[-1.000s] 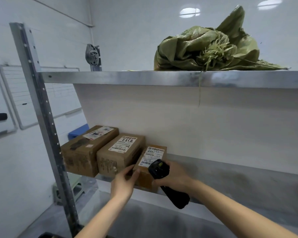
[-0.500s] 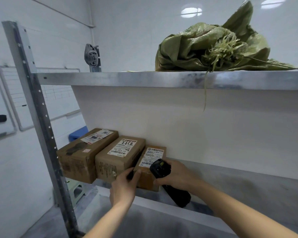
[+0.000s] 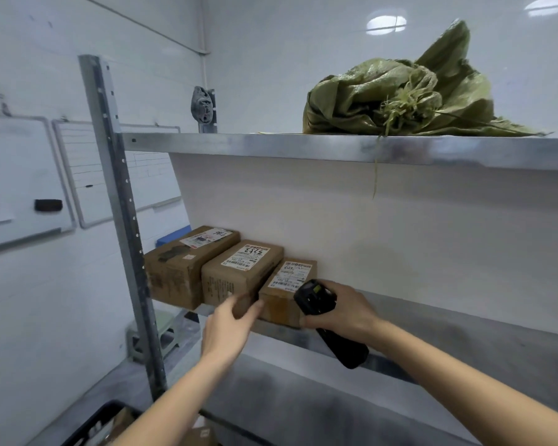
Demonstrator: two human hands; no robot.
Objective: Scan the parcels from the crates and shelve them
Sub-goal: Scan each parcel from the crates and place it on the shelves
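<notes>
Three cardboard parcels stand side by side at the left end of the middle shelf: the large left parcel, the middle parcel, and the small right parcel, each touching its neighbour, labels facing up. I judge these three as shelved. My left hand reaches toward the front lower corner between the middle and small parcels, fingers loosely extended and slightly spread; I cannot tell whether they touch the cardboard. My right hand wraps its fingers round the black scanner, its head just beside the small parcel's right face. At the near bottom edge, a dark crate shows more cardboard, so scanning and shelving appear unfinished.
</notes>
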